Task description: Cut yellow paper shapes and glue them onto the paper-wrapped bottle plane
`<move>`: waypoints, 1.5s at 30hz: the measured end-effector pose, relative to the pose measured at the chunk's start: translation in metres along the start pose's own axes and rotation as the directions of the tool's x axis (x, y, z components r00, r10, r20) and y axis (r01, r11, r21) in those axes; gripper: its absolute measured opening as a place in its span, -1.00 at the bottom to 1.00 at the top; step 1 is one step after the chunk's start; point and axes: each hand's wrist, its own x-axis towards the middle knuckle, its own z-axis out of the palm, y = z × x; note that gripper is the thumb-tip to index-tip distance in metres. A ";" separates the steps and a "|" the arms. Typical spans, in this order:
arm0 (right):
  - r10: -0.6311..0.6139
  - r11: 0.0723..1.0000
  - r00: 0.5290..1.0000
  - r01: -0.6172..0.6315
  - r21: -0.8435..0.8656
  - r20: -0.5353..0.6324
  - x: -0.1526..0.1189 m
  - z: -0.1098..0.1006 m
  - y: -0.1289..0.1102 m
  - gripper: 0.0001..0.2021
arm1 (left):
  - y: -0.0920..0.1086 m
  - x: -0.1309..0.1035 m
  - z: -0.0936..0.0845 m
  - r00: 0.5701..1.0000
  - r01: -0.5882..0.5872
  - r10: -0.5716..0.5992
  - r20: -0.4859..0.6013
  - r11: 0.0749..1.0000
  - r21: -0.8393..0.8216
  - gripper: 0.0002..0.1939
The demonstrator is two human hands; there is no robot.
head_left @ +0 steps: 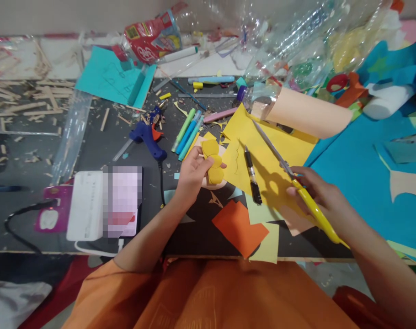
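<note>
Pinched in my left hand (193,171) is a small yellow paper cutout (213,176) with rounded lobes, held over a pale, rounded piece of paper. My right hand (316,196) grips yellow-handled scissors (314,208), whose blades look closed and point up and left over a yellow sheet (273,151). A black pen (252,176) lies on that sheet, beside a wavy pencil outline. Below the sheet rests an orange paper piece (240,228) near the table's front edge.
Markers (187,132) and a blue glue gun (148,139) with its cord lie left of centre. A phone (124,201) and white power bank (86,205) sit front left. Plastic bottles (149,39) line the back, and a large blue sheet (372,183) covers the right.
</note>
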 end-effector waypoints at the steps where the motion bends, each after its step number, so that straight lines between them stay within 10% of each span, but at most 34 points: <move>1: 0.015 0.994 1.000 -0.017 -0.108 -0.023 0.002 -0.004 0.000 -0.36 | 0.000 0.000 0.000 1.000 -0.008 0.008 0.001 1.000 -0.004 -0.66; 11: 0.005 0.828 0.988 -0.092 -0.553 -0.157 0.013 -0.001 0.009 -0.51 | -0.002 0.000 -0.002 1.000 0.007 -0.007 0.005 0.999 0.041 -0.69; 22: -0.022 0.690 1.000 0.014 -0.724 -0.002 0.022 -0.025 -0.006 -0.42 | -0.001 0.000 -0.001 0.998 -0.047 0.051 -0.028 0.993 0.108 -0.84; 27: -0.127 0.891 0.989 0.079 -0.447 -0.080 0.035 -0.022 -0.030 -0.43 | 0.000 -0.003 0.000 0.999 -0.036 0.026 0.044 0.967 0.253 -0.87; 34: -0.221 0.968 0.943 0.243 -0.058 0.249 0.050 0.018 -0.060 -0.64 | -0.001 -0.006 0.000 0.958 -0.085 -0.033 0.285 0.915 0.394 -0.78; 45: -0.203 0.828 0.959 0.061 0.558 0.196 0.064 0.042 -0.046 -0.63 | 0.006 0.003 -0.005 1.000 0.008 -0.008 -0.005 0.998 0.067 -0.62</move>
